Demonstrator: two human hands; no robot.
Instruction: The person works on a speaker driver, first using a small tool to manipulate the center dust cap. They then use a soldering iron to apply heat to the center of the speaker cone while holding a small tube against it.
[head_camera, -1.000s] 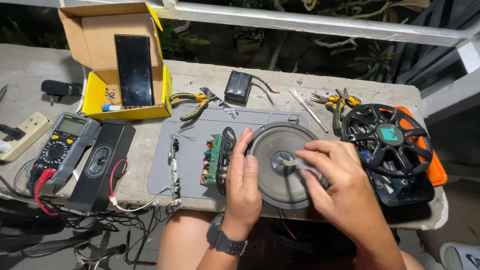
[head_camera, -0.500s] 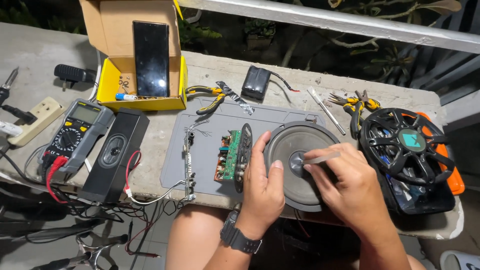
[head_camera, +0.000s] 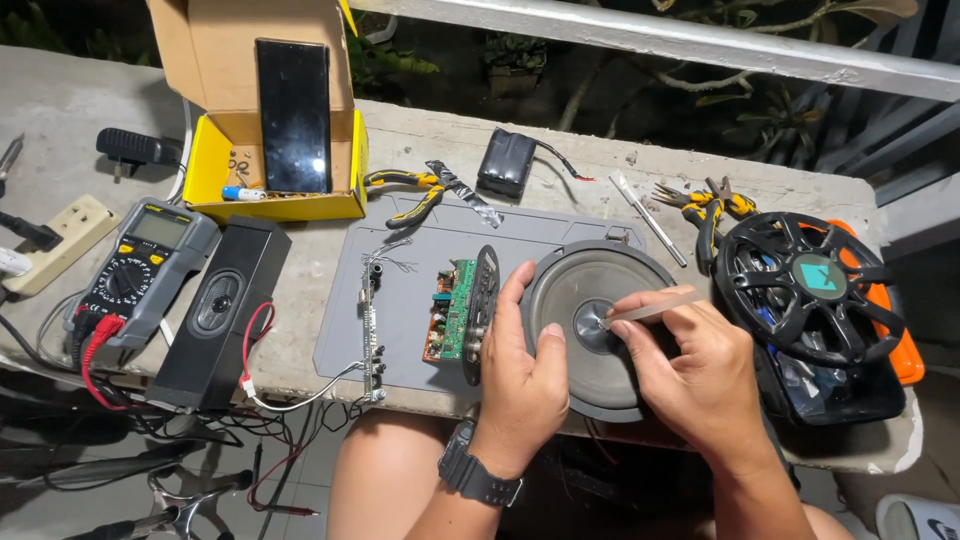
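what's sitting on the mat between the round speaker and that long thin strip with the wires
In the head view, a green circuit board with a black panel beside it lies between the round speaker and the strip; the left hand grips the speaker's edge.

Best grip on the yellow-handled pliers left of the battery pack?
Judging by pose: take the pliers by the two splayed yellow handles, coming from above on the box side. They lie flat, handles apart, jaws pointing right toward the battery pack.

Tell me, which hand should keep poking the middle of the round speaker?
Probably the right hand: it holds the thin stick with its tip at the speaker cone centre. The left hand grips the rim.
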